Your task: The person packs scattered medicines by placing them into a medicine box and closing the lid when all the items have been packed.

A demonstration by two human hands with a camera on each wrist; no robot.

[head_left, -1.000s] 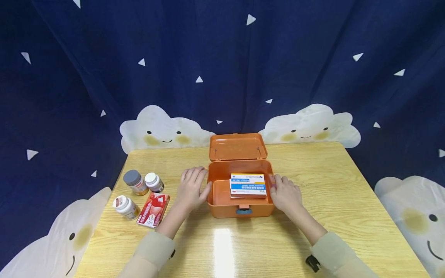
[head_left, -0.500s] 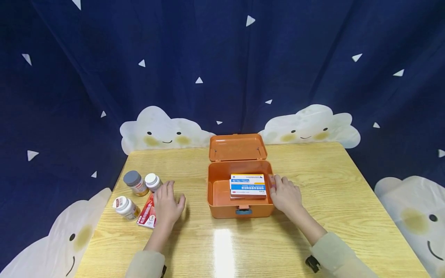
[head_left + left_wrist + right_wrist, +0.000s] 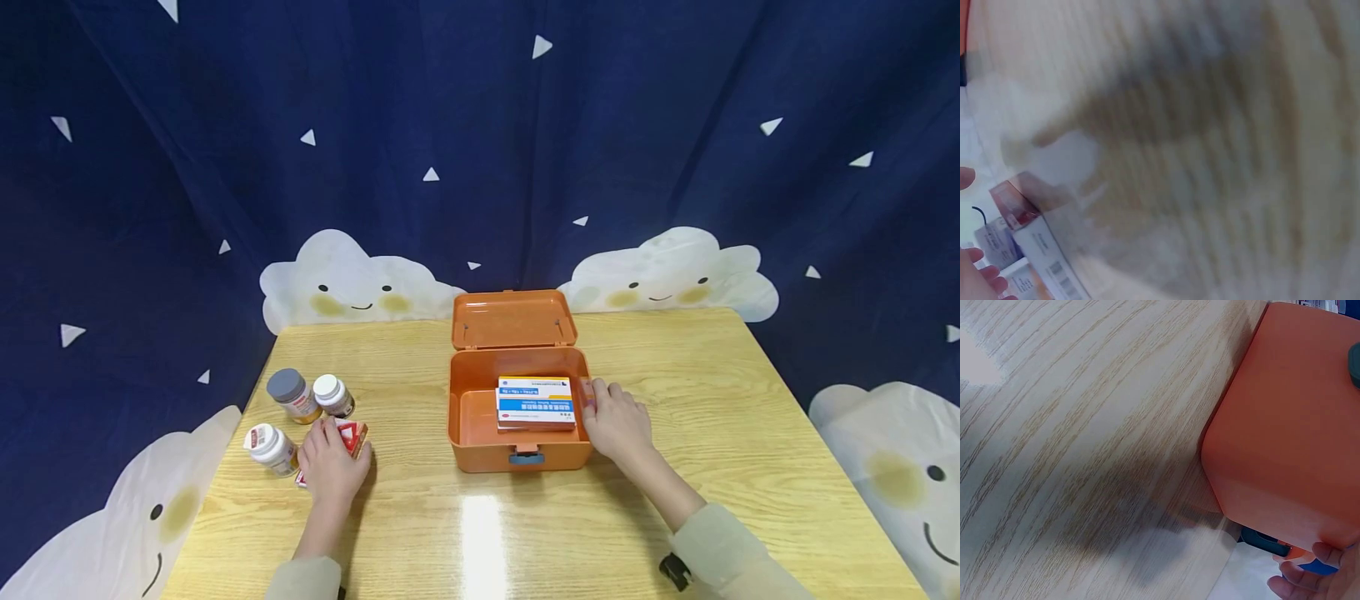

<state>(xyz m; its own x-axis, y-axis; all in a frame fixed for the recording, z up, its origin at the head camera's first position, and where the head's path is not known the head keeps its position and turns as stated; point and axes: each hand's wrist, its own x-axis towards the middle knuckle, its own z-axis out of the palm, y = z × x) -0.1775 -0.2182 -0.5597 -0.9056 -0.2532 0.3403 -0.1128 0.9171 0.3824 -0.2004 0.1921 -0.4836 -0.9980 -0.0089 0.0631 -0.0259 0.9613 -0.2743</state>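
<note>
My left hand (image 3: 332,462) reaches over a red and white medicine box (image 3: 351,437) on the table, covering much of it. Its fingers lie along the box's left side and the thumb is spread to the right. In the left wrist view the fingertips (image 3: 988,278) show next to the medicine box (image 3: 1047,253). My right hand (image 3: 618,421) rests against the right wall of an orange case (image 3: 487,457), whose lid (image 3: 513,320) stands open. Inside the case lies a blue and white medicine box (image 3: 536,403). In the right wrist view, fingers (image 3: 1300,578) touch the case's side (image 3: 1285,425).
Close around the left hand stand a grey-capped bottle (image 3: 292,395), a small white-capped bottle (image 3: 333,395) and another white bottle (image 3: 272,449). Wooden table (image 3: 420,533) lies between these and the case. A dark blue curtain (image 3: 495,125) hangs behind.
My left hand has moved from the case's left wall leftward and down to the red and white medicine box. The right hand stays at the case's right wall.
</note>
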